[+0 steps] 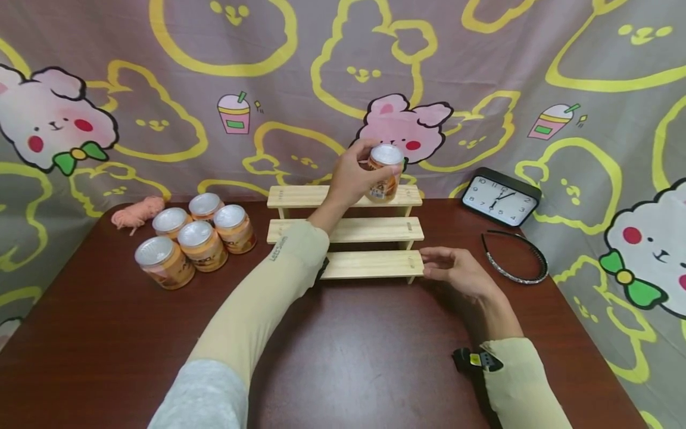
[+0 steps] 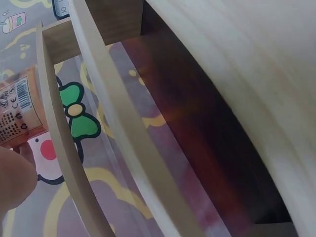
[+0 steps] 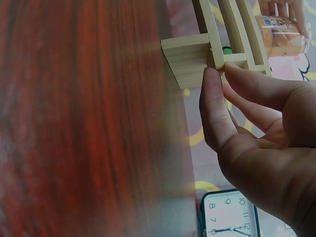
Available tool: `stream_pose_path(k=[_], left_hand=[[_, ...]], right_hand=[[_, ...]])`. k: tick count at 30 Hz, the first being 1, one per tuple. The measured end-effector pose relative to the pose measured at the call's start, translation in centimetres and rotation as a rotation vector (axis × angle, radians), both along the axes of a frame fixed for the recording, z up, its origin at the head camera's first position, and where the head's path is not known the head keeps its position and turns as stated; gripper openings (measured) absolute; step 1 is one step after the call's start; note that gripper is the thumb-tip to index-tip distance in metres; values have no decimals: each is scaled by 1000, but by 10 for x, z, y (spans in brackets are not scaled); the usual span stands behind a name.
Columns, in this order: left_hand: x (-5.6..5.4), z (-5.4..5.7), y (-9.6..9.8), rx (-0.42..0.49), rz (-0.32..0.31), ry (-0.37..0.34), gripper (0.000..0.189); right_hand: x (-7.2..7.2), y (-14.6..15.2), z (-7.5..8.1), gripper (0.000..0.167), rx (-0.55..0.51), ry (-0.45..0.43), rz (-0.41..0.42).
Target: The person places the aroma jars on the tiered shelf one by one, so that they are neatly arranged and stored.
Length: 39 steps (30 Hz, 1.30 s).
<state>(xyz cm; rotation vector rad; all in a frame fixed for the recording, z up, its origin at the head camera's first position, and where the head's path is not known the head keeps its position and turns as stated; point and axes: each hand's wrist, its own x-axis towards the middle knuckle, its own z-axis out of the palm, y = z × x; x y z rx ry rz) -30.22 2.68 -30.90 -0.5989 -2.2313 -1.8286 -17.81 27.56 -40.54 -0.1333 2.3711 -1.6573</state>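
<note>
My left hand (image 1: 351,176) grips a can (image 1: 384,176) with a silver lid and orange label, thumb and fingers around its sides. The can stands upright at the right part of the top board of a three-step wooden rack (image 1: 343,230); whether its base bears on the board I cannot tell. In the left wrist view, the can's printed side (image 2: 19,108) shows beside the board's edge. At the right end of the lowest board, my right hand (image 1: 461,271) holds the corner between thumb and fingertips, also seen in the right wrist view around the board end (image 3: 216,52).
Several matching cans (image 1: 202,245) are grouped left of the rack, with a pink plush toy (image 1: 138,214) behind them. On the right stand a black-framed clock (image 1: 501,198) and a headband (image 1: 514,277). A patterned curtain (image 1: 300,89) hangs behind the brown table (image 1: 343,357).
</note>
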Motion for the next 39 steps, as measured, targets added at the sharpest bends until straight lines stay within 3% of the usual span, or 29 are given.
stream_pose_path(k=[10, 26, 32, 39], left_hand=[[-3, -5, 4, 48, -5, 0, 65], [-4, -5, 8, 45, -16, 4, 64], [0, -3, -1, 32, -20, 19, 68], [6, -4, -21, 21, -17, -14, 67]], right_hand=[[0, -2, 1, 50, -9, -18, -14], [2, -1, 3, 49, 27, -19, -24], [3, 0, 3, 49, 11, -22, -20], [2, -1, 3, 49, 1, -11, -6]])
